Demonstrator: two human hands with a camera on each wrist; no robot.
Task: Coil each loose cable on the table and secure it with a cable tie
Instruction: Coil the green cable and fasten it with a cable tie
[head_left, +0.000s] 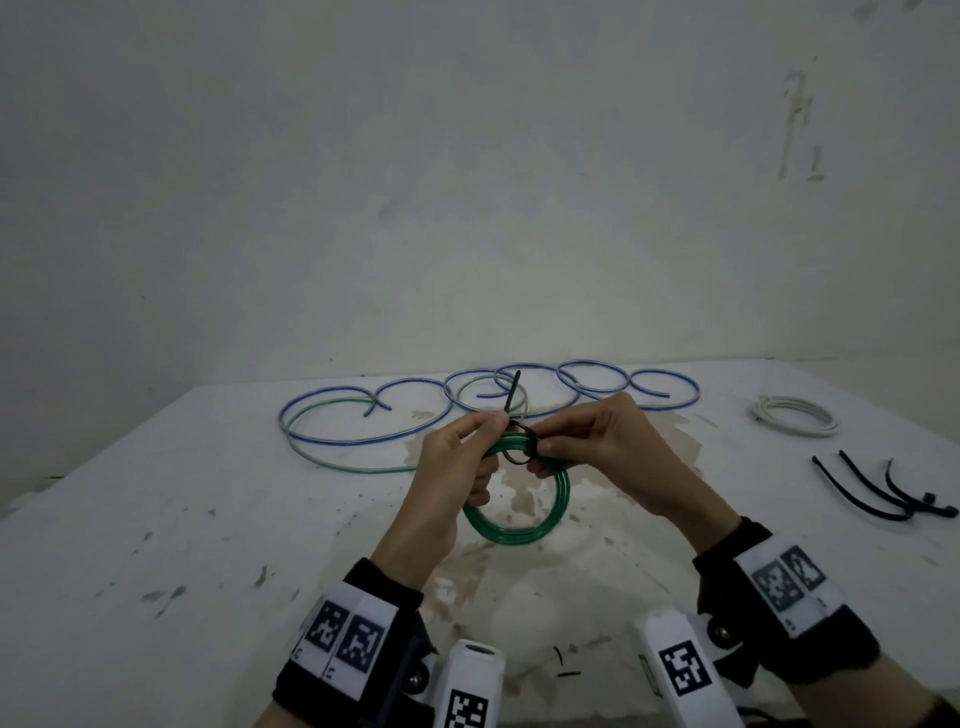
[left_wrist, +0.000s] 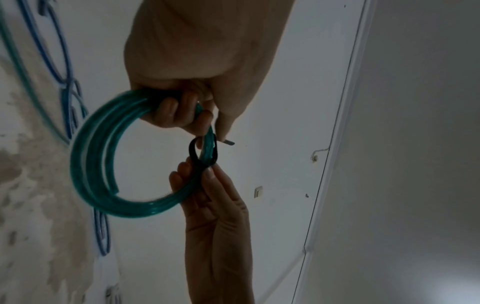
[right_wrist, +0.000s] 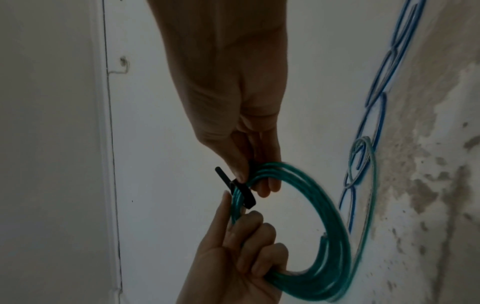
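mid-air above table (head_left: 156, 519): left hand (head_left: 457, 467) fingers curl round green coil (head_left: 524, 525), keeping loops bunched; right hand (head_left: 597, 441) pinches black tie (head_left: 514, 395) looped round them, likely steadying head for cinching. blue cable (head_left: 363, 441) lies loose behind.

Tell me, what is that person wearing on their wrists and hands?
The hands are bare: no gloves on the left hand or the right hand. Each wrist carries a black band with white panels printed with black-and-white square code markings. White box-shaped units, also bearing such codes, sit beneath the wrists. No sleeves show.
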